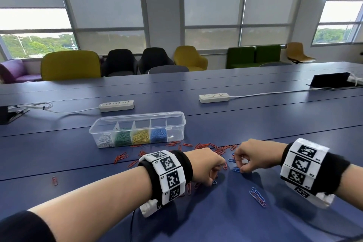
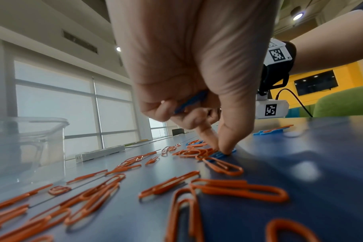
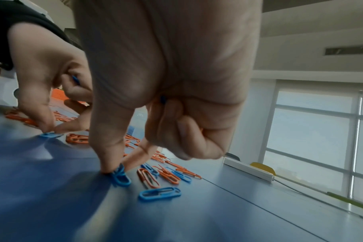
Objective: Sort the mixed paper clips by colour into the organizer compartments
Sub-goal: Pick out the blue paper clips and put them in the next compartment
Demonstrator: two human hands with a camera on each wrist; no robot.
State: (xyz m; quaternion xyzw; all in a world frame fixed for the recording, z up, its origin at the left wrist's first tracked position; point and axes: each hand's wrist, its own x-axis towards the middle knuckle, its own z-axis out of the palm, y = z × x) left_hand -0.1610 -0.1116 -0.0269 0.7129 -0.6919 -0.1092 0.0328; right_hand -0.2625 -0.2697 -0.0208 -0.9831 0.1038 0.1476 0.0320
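On the blue surface [image 1: 255,124] both hands work low among loose paper clips. The left hand [image 1: 208,165] has its grip together: thumb and forefinger tips pinch a blue clip [image 2: 223,153] that lies flat on the surface, while the other fingers curl round more blue clips [image 2: 192,102] tucked in the palm. The right hand [image 1: 253,156], at 3 o'clock from the left and just beside it, does the same: its thumb and forefinger close on another blue clip [image 3: 119,176] against the surface, and a bit of blue [image 3: 162,99] shows between the curled fingers above.

The clear organizer [image 1: 137,116] stands at 11 o'clock from the hands, near them but apart. From its 9 o'clock end the compartments hold white clips [image 1: 105,140], green clips [image 1: 122,137], yellow clips [image 1: 141,136] and blue clips [image 1: 158,134]; the compartment at the 3 o'clock end looks bare, though its wall glares.

Orange clips [image 1: 204,146] are scattered along the strip between the organizer and the hands, and more lie under and around the left wrist. A few blue ones [image 3: 160,193] lie among them by the right fingers. A small bunch of blue and red clips [image 1: 257,196] sits at 5 o'clock from the hands, and one orange clip [image 1: 55,180] lies alone well off at 9 o'clock.

Two white power strips [image 1: 116,105] rest on the surface at 12 o'clock beyond the organizer, and chairs [image 1: 70,65] line the window wall.
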